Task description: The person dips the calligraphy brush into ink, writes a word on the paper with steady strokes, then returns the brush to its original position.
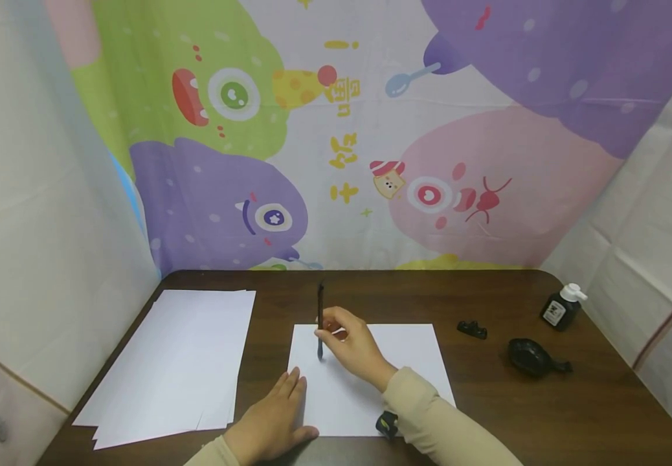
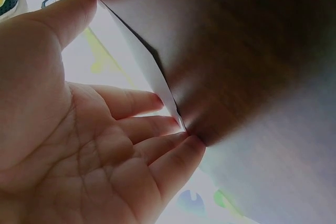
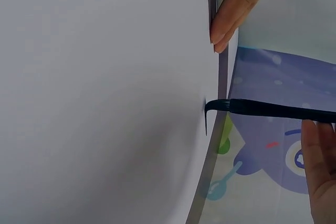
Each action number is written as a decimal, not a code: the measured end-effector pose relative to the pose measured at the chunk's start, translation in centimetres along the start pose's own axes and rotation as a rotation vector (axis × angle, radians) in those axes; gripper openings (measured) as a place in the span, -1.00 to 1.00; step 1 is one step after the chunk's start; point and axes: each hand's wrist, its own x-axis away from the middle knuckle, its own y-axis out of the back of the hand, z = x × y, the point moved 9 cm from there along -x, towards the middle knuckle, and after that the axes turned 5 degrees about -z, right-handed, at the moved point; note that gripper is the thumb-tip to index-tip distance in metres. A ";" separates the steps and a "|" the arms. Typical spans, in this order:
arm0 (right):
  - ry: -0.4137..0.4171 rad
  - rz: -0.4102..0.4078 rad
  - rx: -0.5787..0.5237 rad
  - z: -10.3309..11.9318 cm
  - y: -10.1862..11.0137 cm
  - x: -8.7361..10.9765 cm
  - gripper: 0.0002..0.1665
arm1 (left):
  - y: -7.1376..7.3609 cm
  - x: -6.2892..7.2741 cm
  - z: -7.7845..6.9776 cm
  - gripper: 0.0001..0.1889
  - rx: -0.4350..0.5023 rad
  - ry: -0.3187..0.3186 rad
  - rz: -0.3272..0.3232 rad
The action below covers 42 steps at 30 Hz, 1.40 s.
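Across the dark table [image 1: 505,414], the head view took in the whole layout. A white sheet [image 1: 342,408] lay near the middle, and above it the right hand [image 1: 355,343] pinched a dark brush [image 1: 320,310] by its handle, upright, tip down toward the left part of the paper. The left hand [image 1: 272,417] rested at the sheet's left edge, fingers extended, gripping nothing. Overlapping white papers [image 1: 173,362] lay farther left; on the right sat a small brush rest [image 1: 472,329], a black dish [image 1: 529,357] with a handle, and a black bottle [image 1: 560,309] with a white top.

The left wrist view gave that hand's palm, which the head view hid: the thumb stood apart from the four fingers, whose tips met the sheet's edge.

The right wrist view alone made clear the bristles [image 3: 211,106], bent sharply sideways at the paper's surface.
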 end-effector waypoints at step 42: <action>-0.141 0.041 -0.252 0.2 0.9 0.7 -0.82 | -0.1 -0.1 0.1 -0.05 0.004 0.009 0.011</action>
